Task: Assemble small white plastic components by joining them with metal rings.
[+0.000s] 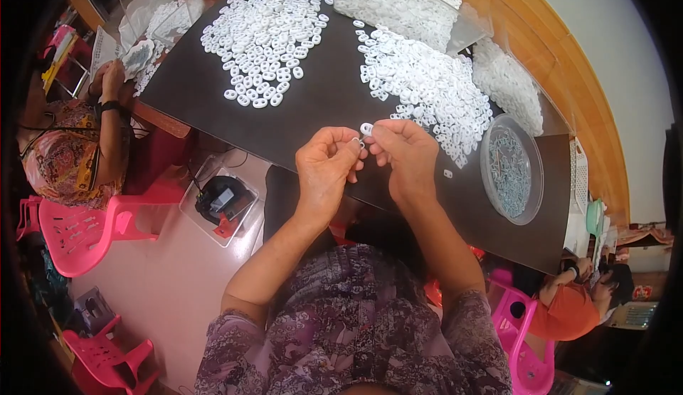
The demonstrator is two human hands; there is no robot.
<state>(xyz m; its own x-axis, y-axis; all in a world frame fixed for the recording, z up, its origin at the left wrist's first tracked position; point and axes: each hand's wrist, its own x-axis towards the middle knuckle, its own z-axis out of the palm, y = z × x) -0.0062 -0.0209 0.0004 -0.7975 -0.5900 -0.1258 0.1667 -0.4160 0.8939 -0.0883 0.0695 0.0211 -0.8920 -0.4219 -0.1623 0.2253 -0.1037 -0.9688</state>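
Observation:
In front of me, over the near edge of the dark table, my two hands almost touch at the fingertips. Between thumb and finger, my right hand (405,154) pinches a small white oval plastic piece (366,129). My left hand (327,164) is closed just beside it, pinching a small part (360,143) that looks like a thin metal hook; its exact shape is partly covered by the fingers. Beyond my hands lies a heap of similar white two-holed pieces (420,75). A second pile of rounded white pieces (267,35) spreads farther left.
A round clear tub (530,206) of small metal parts stands right. Clear bins (466,28) full of white pieces line the table's back. One loose piece (447,174) lies near my right wrist. People sit left (107,139) and right (569,309); pink chairs (121,217) surround the table.

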